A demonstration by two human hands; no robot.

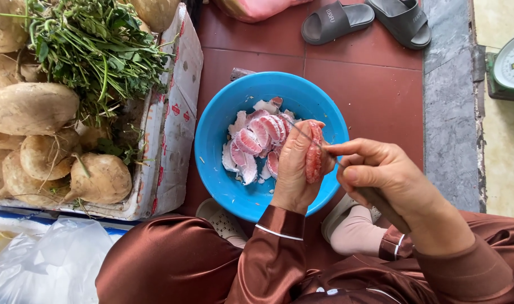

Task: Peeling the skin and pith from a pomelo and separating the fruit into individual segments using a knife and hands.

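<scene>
Red tile floor [375,84] | left hand [293,169] grips pink pomelo segment [314,155] over blue bowl [223,121] | right hand [381,174] pinches knife [347,174] against it

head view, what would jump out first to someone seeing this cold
The bright blue bowl on the red tiled floor, mid-frame, holding peeled pink citrus segments. Just over its right rim, the left hand grips another pink segment while the right hand works a thin knife against it. At far left, pale round tubers and leafy greens fill a white box.
</scene>
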